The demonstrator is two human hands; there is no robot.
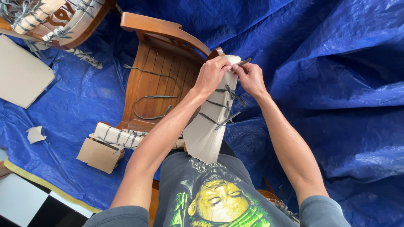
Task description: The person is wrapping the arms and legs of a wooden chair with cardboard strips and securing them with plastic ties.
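Observation:
A wooden chair (155, 80) stands on a blue tarp. Grey cardboard wrap (208, 130) covers its right armrest, tied round with grey string (225, 107) in several places. My left hand (211, 75) grips the top of the wrapped armrest. My right hand (251, 77) is just right of it and pinches a grey string end (244, 62) near the top of the cardboard. A loose loop of grey string (153, 97) lies on the chair seat. The left armrest (115, 136) is also wrapped in cardboard and tied.
Another wrapped wooden chair (59, 19) is at the top left. A flat cardboard sheet (21, 73) and a small cardboard scrap (35, 134) lie on the blue tarp (328, 84). Checkered floor (29, 201) shows at the bottom left.

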